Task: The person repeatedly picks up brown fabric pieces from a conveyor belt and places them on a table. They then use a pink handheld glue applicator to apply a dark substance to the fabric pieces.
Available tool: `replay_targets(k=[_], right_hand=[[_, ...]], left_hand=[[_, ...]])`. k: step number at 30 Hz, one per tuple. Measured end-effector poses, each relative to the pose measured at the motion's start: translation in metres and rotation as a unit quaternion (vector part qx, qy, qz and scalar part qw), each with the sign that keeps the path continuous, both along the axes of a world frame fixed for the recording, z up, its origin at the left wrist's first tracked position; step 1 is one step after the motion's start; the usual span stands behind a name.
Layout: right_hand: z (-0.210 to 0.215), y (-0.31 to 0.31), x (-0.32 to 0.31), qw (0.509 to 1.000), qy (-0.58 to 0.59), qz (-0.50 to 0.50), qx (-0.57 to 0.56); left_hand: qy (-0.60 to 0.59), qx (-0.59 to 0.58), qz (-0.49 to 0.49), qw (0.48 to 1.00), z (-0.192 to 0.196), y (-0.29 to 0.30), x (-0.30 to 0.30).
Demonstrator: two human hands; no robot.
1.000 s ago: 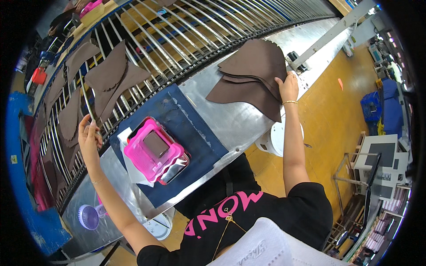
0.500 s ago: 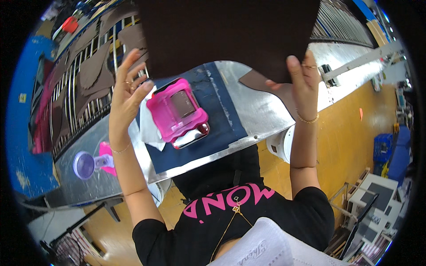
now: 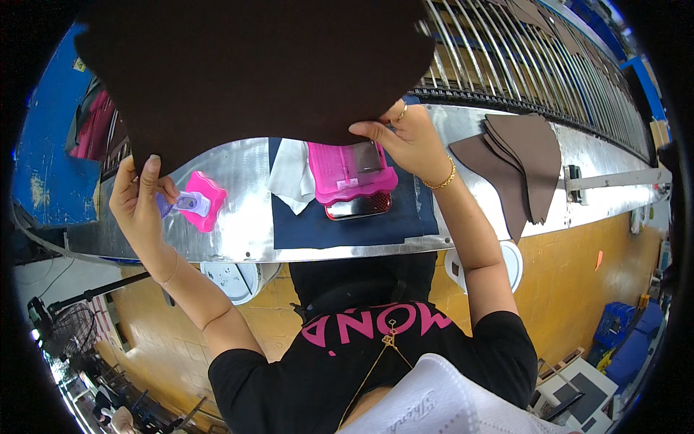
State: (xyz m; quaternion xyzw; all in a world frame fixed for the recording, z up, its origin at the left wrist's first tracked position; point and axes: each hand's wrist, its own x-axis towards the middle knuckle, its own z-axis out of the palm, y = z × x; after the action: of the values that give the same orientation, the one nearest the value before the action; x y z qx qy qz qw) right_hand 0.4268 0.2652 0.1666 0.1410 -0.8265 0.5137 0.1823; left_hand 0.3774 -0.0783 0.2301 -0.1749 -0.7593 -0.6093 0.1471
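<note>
A large dark brown sheet (image 3: pixel 267 72), cut with curved edges, is raised before me and covers much of the far side. My left hand (image 3: pixel 141 199) is closed on its lower left corner, thumb toward me. At its lower right edge my right hand (image 3: pixel 412 141) pinches the sheet between thumb and fingers. Below the sheet, a pink plastic holder (image 3: pixel 354 186) stands on a dark blue cloth (image 3: pixel 340 235), partly hidden by the sheet. Beside it lies a white cloth (image 3: pixel 293 177). Several similar brown pieces (image 3: pixel 524 166) lie stacked right of my right hand.
A metal table (image 3: pixel 242 173) bears these things. Near my left hand is a small purple fan (image 3: pixel 181 202) with a pink base (image 3: pixel 205 206). A slatted metal rack (image 3: pixel 481 50) runs behind. White buckets (image 3: pixel 510 264) stand below the front edge, and a metal bar (image 3: pixel 622 179) juts in at right.
My view has turned, and the sheet now reaches farther left. My left hand, open and apart from the sheet before, now grips its corner. The stack at right has come into fuller view.
</note>
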Motion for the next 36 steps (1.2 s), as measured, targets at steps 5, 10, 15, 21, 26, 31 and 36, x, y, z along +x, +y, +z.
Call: replay_targets(k=[5, 10, 15, 21, 26, 31, 36], right_hand=[[-0.015, 0.021, 0.010, 0.998, 0.003, -0.021, 0.065], [-0.046, 0.065, 0.036, 0.987, 0.023, -0.106, 0.118], [-0.072, 0.099, 0.083, 0.979, -0.085, -0.184, -0.028], [-0.061, 0.152, 0.154, 0.937, -0.037, -0.336, -0.082], [0.018, 0.195, 0.195, 0.922, -0.048, -0.380, -0.049], [0.080, 0.214, 0.190, 0.921, -0.142, -0.328, 0.157], [0.087, 0.209, 0.149, 0.897, -0.015, -0.408, 0.167]], left_hand=[[-0.078, -0.015, -0.005, 0.997, -0.018, 0.013, 0.001], [-0.157, -0.096, -0.100, 0.978, -0.035, 0.058, -0.004], [0.061, -0.341, -0.207, 0.915, -0.031, 0.108, -0.020], [0.169, -0.325, -0.314, 0.876, -0.027, 0.180, -0.017], [0.217, -0.215, -0.437, 0.846, -0.036, 0.244, -0.025], [-0.007, -0.184, -0.462, 0.868, 0.016, 0.290, -0.035], [-0.231, -0.078, -0.414, 0.877, 0.003, 0.305, -0.080]])
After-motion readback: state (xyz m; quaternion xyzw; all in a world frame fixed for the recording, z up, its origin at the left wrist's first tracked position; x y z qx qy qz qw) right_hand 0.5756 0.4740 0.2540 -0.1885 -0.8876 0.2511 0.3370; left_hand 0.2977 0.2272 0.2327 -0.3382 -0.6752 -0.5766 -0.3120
